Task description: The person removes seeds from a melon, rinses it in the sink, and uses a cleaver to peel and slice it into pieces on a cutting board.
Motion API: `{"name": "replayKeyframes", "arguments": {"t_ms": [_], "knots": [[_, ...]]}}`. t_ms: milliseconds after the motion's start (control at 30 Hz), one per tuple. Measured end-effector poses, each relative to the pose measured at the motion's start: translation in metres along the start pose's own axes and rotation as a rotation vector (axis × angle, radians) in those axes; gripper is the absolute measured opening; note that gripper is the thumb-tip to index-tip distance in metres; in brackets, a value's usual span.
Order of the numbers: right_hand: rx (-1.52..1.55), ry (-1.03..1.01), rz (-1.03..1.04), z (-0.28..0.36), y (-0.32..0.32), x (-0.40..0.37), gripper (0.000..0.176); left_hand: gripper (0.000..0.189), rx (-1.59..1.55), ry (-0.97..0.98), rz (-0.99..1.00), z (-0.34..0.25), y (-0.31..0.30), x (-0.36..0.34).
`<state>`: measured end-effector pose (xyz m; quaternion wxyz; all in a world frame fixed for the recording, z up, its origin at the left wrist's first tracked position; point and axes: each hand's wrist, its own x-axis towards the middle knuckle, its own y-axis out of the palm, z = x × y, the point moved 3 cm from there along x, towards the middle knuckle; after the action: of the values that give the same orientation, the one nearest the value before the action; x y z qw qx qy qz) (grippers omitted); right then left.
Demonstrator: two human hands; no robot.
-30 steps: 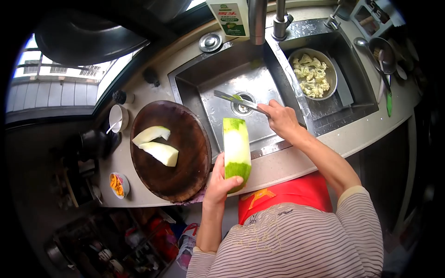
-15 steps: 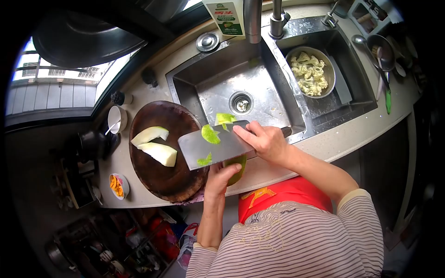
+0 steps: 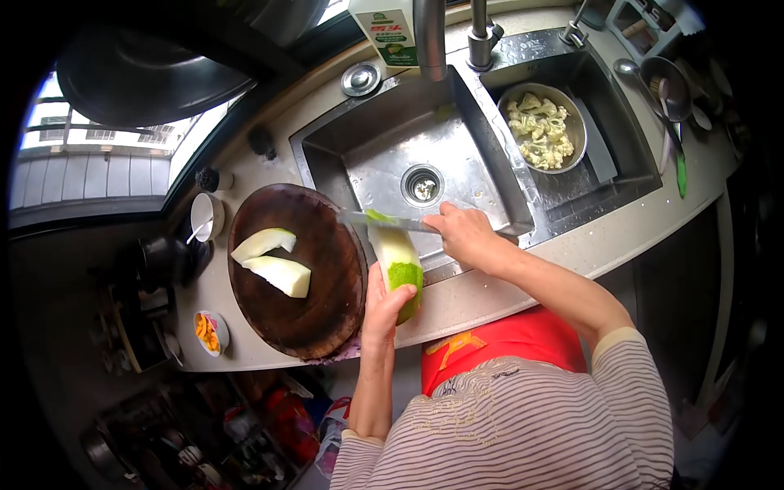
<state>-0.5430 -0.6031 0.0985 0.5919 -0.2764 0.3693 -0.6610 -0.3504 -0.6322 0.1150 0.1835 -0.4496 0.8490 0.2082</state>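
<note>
My left hand is closed around the lower end of a long melon piece, beside the round wooden chopping board. Its lower part keeps bright green skin; higher up, pale flesh is bared. In my right hand is a cleaver, seen nearly edge-on, its blade across the top of the piece. A bit of green peel shows at the blade. On the board rest two pale, crescent-like melon pieces, one above the other.
Behind my hands is a steel sink with a drain. The right basin holds a metal bowl of cauliflower. Left of the board stand a white bowl and a small bowl of orange pieces. Ladles lie at right.
The cleaver has turned from broadside, with green peel on its blade, to nearly edge-on across the melon piece. The melon piece now shows more fully above my left hand.
</note>
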Motion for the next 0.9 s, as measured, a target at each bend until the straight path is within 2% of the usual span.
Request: {"name": "replayKeyframes", "arguments": {"t_ms": [133,267,300,433,567,633,733,833,900], "knots": [[0.105,0.025,-0.15,-0.007,0.001,0.001,0.033,0.058,0.087,0.165,0.03,-0.013,0.013,-0.002],[0.135,-0.046,-0.305,0.008,-0.018,-0.016,0.037,0.063,-0.03,0.08,0.028,-0.009,0.01,0.002],[0.112,-0.147,-0.373,0.013,-0.021,-0.021,0.039,0.064,-0.068,0.073,0.029,-0.011,0.012,0.002],[0.054,-0.26,-0.409,0.02,-0.026,-0.026,0.048,0.068,-0.147,0.052,0.028,-0.016,0.017,-0.001],[0.025,-0.211,-0.386,0.004,-0.014,-0.021,0.047,0.07,-0.24,0.008,0.026,-0.016,0.014,-0.005],[0.003,-0.167,-0.326,-0.006,-0.008,-0.015,0.046,0.063,-0.244,0.004,0.011,-0.012,0.012,-0.003],[-0.025,-0.191,-0.289,-0.008,-0.004,-0.009,0.032,0.058,-0.246,-0.003,-0.006,-0.01,0.011,-0.001],[-0.014,-0.175,-0.232,-0.012,0.005,-0.001,0.029,0.059,-0.213,-0.001,-0.038,-0.01,0.011,-0.001],[-0.054,-0.002,-0.09,-0.025,0.018,0.013,0.033,0.06,-0.181,0.019,-0.052,-0.009,0.01,-0.003]]}}
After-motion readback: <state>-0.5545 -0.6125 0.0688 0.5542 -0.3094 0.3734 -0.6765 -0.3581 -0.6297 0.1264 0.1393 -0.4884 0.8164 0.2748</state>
